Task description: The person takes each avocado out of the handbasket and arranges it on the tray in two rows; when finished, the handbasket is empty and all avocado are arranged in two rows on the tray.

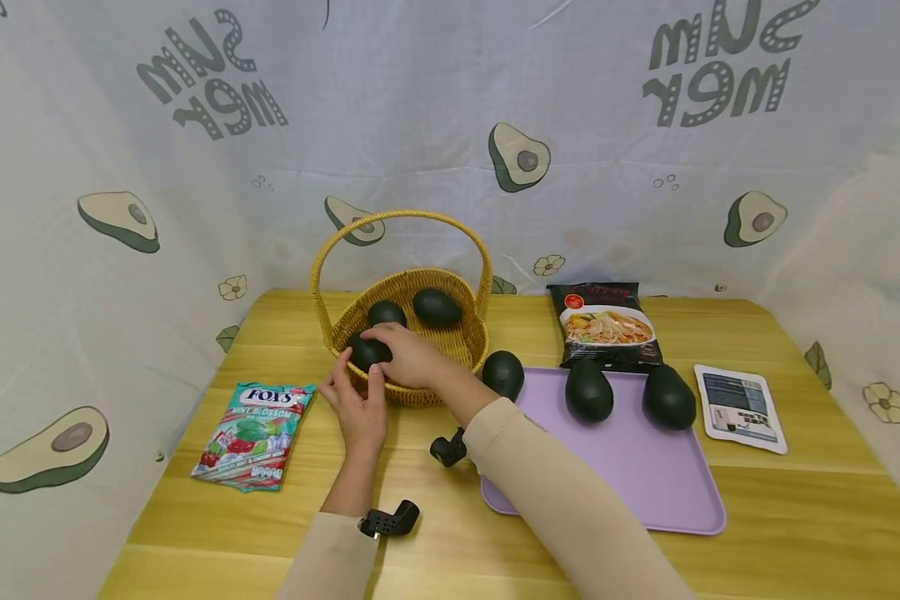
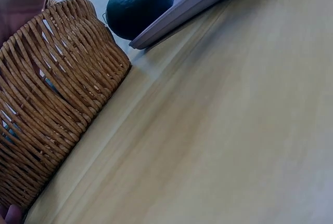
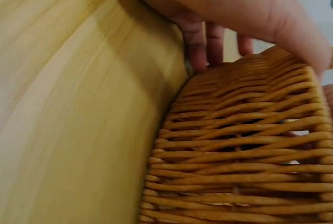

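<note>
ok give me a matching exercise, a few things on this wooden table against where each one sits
Things:
1. green and red candy bag
2. black instant noodle packet
3. dark avocado under the right hand
4. small white printed packet

Places:
A. inside the woven wicker basket
B. right of the lilac plastic tray
C. left of the basket
D. behind the tray, near the cloth backdrop

Pairs: 1-C, 2-D, 3-A, 4-B
</note>
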The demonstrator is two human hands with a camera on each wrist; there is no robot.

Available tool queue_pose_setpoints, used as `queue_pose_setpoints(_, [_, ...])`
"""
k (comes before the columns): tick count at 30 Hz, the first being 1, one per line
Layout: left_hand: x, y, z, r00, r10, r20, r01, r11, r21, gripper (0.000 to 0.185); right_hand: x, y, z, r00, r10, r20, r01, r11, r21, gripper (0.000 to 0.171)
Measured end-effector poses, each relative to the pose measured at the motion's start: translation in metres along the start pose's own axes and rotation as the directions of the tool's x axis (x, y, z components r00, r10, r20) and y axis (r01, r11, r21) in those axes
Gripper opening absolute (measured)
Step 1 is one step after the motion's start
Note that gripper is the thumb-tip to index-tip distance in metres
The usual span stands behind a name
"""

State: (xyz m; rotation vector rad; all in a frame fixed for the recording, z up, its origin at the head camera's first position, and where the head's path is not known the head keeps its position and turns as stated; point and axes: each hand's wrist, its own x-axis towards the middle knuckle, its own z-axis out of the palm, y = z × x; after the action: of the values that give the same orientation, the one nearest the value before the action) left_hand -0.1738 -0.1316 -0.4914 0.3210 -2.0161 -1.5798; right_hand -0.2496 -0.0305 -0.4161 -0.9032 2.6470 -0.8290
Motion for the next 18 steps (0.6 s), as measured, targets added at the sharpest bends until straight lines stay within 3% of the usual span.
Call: queue_pose_setpoints(18, [-0.0003,-0.0001,-0.0002,1.000,0.001,0.012,-0.001,1.000,0.005,0.053,0.0086,0.0087,0.0105,0.990,0.089,-0.108,-0.072,0.985,0.155,0.046])
